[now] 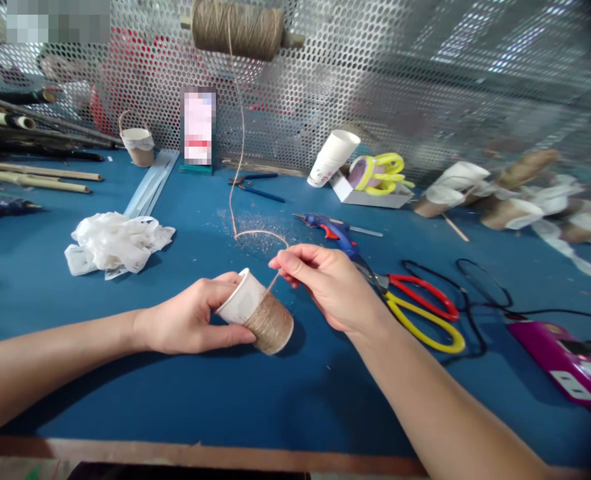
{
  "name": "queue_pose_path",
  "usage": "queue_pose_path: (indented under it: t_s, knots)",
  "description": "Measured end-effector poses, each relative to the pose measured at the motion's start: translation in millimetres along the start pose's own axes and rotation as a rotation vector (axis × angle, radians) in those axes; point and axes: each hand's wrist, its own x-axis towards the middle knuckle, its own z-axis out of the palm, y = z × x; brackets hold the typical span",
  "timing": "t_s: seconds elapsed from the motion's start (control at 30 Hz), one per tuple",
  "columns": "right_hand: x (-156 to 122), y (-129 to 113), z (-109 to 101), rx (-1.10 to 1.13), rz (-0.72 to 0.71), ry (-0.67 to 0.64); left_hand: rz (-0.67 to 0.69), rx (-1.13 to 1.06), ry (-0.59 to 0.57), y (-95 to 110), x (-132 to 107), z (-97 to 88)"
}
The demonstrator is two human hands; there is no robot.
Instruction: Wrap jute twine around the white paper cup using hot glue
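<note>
My left hand (203, 313) is closed around a white paper cup (243, 297), which lies tilted with its mouth toward the upper left. Brown twine (270, 325) is wound in tight rows over the lower part of the cup. Between the thumb and fingers of my right hand (320, 277), the loose end of that winding is pinched just above the cup. From there the strand loops over the table and runs up to a large twine spool (238, 28) on a rod at the mesh wall. The inside of the cup is mostly hidden.
Right of my hands lie a blue glue gun (328, 230), red-and-yellow-handled scissors (420, 310), black cord and a purple power strip (560, 363). Crumpled white plastic (118, 241) sits at left. Pliers (260, 187), stacked cups (333, 158) and a small handled basket (139, 145) stand farther back.
</note>
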Motion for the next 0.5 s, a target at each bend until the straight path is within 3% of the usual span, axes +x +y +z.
queue_pose_path:
  t_s: [0.37, 0.5]
  knots:
    - [-5.3, -5.7, -3.4, 0.020, -0.100, 0.050, -0.080, -0.020, 0.010, -4.7, -0.6, -1.6]
    - [-3.1, -1.8, -2.4, 0.004, -0.078, 0.046, -0.051, -0.015, -0.002, -3.6, -1.0, -1.3]
